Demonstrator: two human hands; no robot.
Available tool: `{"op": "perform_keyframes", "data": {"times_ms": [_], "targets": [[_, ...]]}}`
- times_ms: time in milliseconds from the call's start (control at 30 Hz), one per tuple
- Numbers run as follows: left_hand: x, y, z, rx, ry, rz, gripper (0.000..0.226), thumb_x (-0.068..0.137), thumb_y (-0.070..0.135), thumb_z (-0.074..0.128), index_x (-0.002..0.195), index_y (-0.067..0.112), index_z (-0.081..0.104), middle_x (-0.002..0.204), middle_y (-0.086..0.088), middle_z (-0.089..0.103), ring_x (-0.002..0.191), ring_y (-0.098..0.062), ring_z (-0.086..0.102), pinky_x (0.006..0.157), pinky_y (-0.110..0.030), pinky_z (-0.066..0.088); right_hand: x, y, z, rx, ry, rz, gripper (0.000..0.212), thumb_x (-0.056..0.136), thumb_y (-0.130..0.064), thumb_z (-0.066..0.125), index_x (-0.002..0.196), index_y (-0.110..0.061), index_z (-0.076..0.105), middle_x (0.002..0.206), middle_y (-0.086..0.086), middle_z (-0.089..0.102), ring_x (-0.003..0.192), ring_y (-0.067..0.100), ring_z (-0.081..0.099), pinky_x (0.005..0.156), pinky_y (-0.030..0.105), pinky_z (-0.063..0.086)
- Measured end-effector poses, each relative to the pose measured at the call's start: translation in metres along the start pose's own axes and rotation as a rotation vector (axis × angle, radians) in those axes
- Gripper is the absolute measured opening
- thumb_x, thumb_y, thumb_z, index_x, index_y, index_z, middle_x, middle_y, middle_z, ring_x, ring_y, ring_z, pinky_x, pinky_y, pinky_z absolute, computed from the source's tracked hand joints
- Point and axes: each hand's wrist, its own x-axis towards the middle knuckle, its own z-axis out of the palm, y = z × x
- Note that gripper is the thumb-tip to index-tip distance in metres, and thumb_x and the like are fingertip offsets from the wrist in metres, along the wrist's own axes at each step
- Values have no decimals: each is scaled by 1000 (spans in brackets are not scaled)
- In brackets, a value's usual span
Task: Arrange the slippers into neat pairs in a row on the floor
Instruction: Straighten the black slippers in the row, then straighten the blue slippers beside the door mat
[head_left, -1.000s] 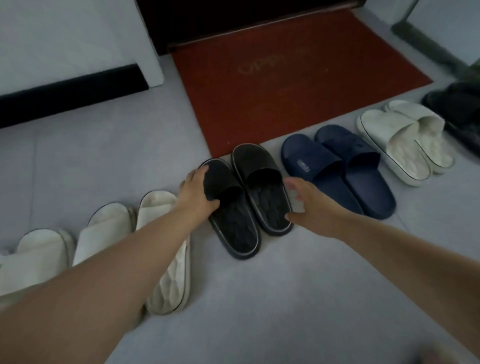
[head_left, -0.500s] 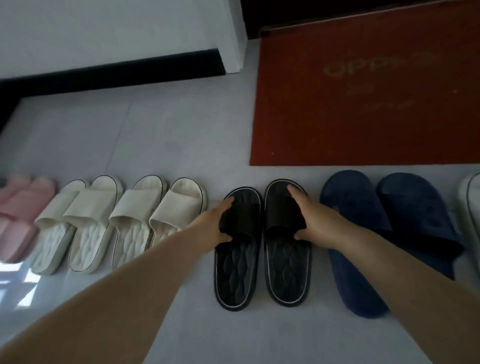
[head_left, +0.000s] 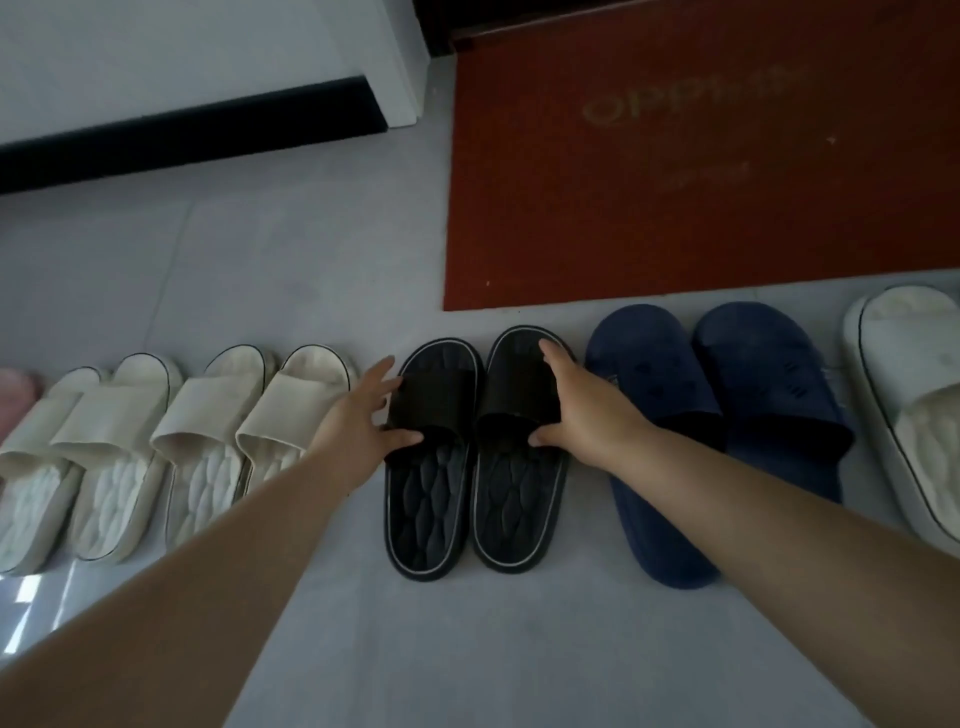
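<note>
A row of slippers lies on the grey floor, toes pointing away from me. In the middle is the black pair, side by side and parallel. My left hand (head_left: 358, 421) holds the strap of the left black slipper (head_left: 426, 509), thumb on the strap's rear edge and fingers spread along its outer side. The right black slipper (head_left: 514, 499) is held the same way by my right hand (head_left: 582, 410). The navy pair (head_left: 758, 364) sits just to the right. To the left are two cream pairs (head_left: 208, 467), close together.
A white slipper (head_left: 904, 364) is cut off by the right edge and a pink one (head_left: 15, 395) by the left edge. A red doormat (head_left: 701, 156) lies behind the row. A white wall with black skirting (head_left: 182, 130) runs at the back left.
One second ago the black pair lay slanted with my right hand off it. Since then both hands have taken the straps and the pair now sits straight in the row.
</note>
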Motion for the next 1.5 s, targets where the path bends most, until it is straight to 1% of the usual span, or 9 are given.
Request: {"op": "perform_keyframes", "data": {"times_ms": [233, 400, 533, 633, 1000, 1133, 1267, 1367, 1500], "targets": [[7, -5, 4, -92, 72, -37, 91, 72, -9, 70, 143, 24, 24, 135, -10, 47, 125, -30, 46, 108, -47, 37, -4, 0, 2, -5, 9, -44, 100, 80, -14, 69, 147, -27, -4, 154, 9, 26, 118, 29, 53, 89, 42, 50], [-1, -11, 9, -90, 234, -66, 82, 75, -5, 68, 143, 15, 25, 141, -19, 43, 125, -27, 45, 102, -36, 36, -22, 12, 4, 74, 0, -152, 85, 88, -1, 54, 147, -30, 1, 156, 4, 19, 127, 27, 45, 85, 25, 47], [-11, -10, 18, -131, 238, -107, 74, 78, -5, 65, 140, 13, 27, 138, -23, 45, 123, -32, 49, 105, -45, 38, -31, 18, 19, 114, 15, -111, 78, 90, 1, 47, 148, -25, 3, 159, 7, 0, 142, 29, 21, 111, 36, 30], [-18, -7, 23, -73, 242, -124, 73, 78, -1, 67, 140, 10, 28, 134, -22, 50, 120, -35, 52, 104, -55, 39, -29, 15, 25, 134, -30, -92, 80, 91, 1, 46, 148, -25, -4, 159, 5, -6, 141, 28, 25, 108, 37, 34], [-34, 15, 22, 94, 234, -128, 50, 78, 6, 69, 123, 5, 47, 122, -20, 60, 111, -30, 58, 99, -45, 45, -27, 7, 20, 178, -24, -71, 82, 89, 6, 45, 148, -21, -5, 159, 3, 4, 140, 26, 26, 107, 33, 31], [-40, 58, 45, 434, 252, 121, 61, 74, 19, 73, 128, 13, 46, 127, -13, 56, 120, -33, 50, 103, -49, 40, -57, 31, -6, 170, 330, -166, 59, 85, -5, 54, 140, -14, 33, 142, 8, 39, 130, 23, 40, 105, 28, 32], [-40, 113, 106, 348, -18, 393, 62, 76, 27, 72, 132, 29, 45, 138, 4, 47, 124, -9, 43, 101, -25, 33, -92, 96, -61, 168, 794, -31, 37, 79, -7, 59, 114, -17, 55, 109, 0, 55, 101, 21, 57, 82, 16, 37], [-32, 139, 153, 238, -157, 391, 69, 73, 30, 75, 134, 31, 43, 141, 5, 44, 125, -7, 40, 97, -20, 30, -104, 146, -91, 144, 622, 208, 70, 75, -25, 73, 136, -21, 37, 137, 10, 46, 125, 29, 44, 102, 37, 38], [-19, 138, 186, 123, -281, 270, 76, 71, 29, 77, 138, 29, 39, 147, 0, 38, 138, -17, 31, 112, -32, 28, -112, 163, -84, 519, 359, 128, 95, 74, -19, 76, 147, -27, 15, 151, 4, 32, 137, 16, 32, 113, 40, 31]]}}
